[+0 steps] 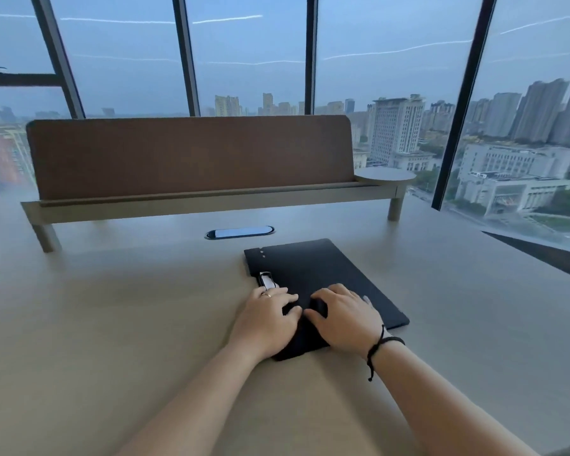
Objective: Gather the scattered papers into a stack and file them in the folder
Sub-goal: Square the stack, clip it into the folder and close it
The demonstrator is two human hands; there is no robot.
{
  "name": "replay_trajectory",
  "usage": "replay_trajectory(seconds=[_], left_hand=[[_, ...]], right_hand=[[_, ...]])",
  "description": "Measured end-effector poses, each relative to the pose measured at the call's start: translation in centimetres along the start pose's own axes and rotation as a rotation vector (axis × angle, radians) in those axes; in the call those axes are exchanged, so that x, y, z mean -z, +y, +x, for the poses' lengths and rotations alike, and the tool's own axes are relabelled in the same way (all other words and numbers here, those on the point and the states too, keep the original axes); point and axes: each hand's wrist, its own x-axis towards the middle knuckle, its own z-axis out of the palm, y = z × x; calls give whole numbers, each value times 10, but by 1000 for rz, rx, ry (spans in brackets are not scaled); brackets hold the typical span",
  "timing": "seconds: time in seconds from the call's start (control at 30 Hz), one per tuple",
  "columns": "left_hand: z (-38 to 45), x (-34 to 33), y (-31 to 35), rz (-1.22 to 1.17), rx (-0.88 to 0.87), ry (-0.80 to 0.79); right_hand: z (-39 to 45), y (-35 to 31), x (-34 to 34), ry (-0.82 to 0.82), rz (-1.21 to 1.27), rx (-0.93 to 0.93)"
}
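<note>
On the surface (119, 324), the closed folder (326, 274) is pressed flat by left hand (267, 315) and right hand (343, 315), palms down with nothing gripped, likely to seat the papers (270, 284) inside.

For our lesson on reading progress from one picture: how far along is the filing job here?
Looks done: no loose papers show on the table, and the black folder lies closed, a white edge showing by its spine clip. In hand: the left hand and right hand press flat on its cover. Left: seemingly nothing beyond letting go.
</note>
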Motion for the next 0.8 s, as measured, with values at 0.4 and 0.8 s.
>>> replay_trajectory(seconds=[0.4, 0.8], left_hand=[[130, -100, 122, 233, -209, -263], [187, -153, 165, 240, -268, -243]], right_hand=[[64, 189, 54, 224, -31, -372], [104, 272, 79, 243, 31, -330]])
